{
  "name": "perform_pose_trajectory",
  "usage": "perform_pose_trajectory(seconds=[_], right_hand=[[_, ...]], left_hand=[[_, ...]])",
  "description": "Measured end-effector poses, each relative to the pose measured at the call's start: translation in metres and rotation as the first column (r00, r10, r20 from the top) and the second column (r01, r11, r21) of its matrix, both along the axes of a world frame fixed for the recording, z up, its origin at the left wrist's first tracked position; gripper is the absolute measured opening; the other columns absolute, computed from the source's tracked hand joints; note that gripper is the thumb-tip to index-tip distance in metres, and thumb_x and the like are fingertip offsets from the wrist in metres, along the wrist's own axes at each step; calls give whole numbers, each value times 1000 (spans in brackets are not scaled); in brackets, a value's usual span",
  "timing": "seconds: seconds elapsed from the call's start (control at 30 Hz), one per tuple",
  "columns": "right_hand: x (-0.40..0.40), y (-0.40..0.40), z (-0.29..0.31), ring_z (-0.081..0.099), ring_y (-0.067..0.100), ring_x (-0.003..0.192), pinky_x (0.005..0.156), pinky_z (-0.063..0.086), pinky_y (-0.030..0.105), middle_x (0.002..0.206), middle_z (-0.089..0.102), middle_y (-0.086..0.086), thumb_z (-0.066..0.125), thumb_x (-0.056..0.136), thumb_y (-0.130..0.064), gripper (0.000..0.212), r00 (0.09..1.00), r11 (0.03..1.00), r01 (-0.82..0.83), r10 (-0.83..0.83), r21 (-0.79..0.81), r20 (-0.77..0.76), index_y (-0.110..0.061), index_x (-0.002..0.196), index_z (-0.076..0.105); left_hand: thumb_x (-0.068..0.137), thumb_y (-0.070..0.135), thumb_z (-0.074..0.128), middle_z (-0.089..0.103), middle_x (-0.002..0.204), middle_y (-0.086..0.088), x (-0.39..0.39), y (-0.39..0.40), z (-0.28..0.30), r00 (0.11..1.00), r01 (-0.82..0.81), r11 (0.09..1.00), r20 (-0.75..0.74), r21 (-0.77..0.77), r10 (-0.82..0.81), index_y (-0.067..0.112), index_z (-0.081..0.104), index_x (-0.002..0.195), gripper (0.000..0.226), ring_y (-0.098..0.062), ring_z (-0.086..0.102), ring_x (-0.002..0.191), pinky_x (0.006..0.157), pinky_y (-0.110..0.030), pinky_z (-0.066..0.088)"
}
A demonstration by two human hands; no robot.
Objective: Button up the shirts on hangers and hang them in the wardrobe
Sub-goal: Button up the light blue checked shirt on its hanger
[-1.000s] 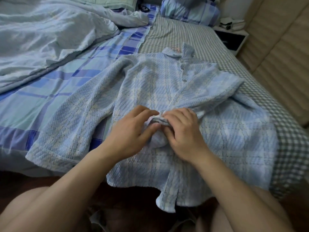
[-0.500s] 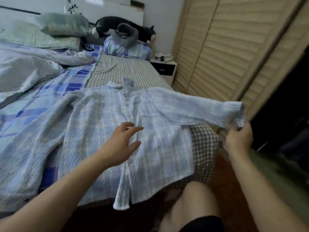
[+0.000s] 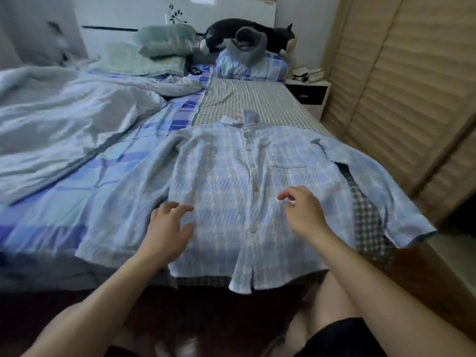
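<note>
While the bed [image 3: 77, 202] fills the view from nine o'clock across to three, its near edge runs along the bottom third, with dark floor [image 3: 219, 325] below it at six o'clock. One louvred wardrobe front [image 3: 412, 99] rises along the right side from one to three o'clock, and a strip of floor lies between it and the bed's right edge. One rumpled pale duvet [image 3: 64, 130] covers the bed at ten o'clock. One light blue plaid shirt [image 3: 231, 181] lies flat, front up, at the centre, its placket closed down the middle and its collar toward twelve; its hem hangs over the near edge, and its sleeve at three o'clock drapes off the right edge. Three pillows are stacked at twelve o'clock, with one black plush toy [image 3: 257, 34] behind them. One bedside cabinet [image 3: 309, 94] stands at one o'clock. Two hands hover over the shirt's lower front: the left hand [image 3: 167, 225] at seven o'clock, fingers spread and holding nothing, and the right hand [image 3: 304, 212] at five o'clock, fingers loosely curled, likewise with nothing in its grip.
</note>
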State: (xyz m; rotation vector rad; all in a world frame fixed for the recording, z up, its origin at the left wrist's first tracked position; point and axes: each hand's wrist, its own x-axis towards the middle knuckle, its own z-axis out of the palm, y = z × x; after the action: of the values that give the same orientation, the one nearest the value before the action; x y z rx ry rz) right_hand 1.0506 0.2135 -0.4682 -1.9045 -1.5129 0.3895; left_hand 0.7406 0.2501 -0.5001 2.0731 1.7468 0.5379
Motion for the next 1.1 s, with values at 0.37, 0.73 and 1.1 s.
perform_pose_trajectory(seconds=[0.37,0.73,1.1], right_hand=[[-99,71,-66,29,29,147,121,20,38,162,34,4,50,99,-19,54,888,906,-278,369,-318,274,-28,152,45],[-123,-6,35,27,-6,145,115,33,28,159,22,-31,80,73,-61,105,711,733,-654,511,-188,-483,-53,155,15],[22,5,-42,64,17,99,86,55,35,118,67,1,61,95,-7,28,852,944,303,-330,-132,-407,-22,119,62]], left_hand=[[74,73,75,72,110,-5,-192,5,-75,728,-508,790,319,-343,607,15,60,124,78,-18,69,96,92,-36,55],[85,28,69,65,80,-6,-44,-34,68,623,79,985,779,-156,73,14,59,84,18,-19,65,74,70,-42,56],[98,25,63,69,110,9,23,-6,16,918,47,989,396,-142,14,33,68,114,18,-5,64,104,79,-27,50]])
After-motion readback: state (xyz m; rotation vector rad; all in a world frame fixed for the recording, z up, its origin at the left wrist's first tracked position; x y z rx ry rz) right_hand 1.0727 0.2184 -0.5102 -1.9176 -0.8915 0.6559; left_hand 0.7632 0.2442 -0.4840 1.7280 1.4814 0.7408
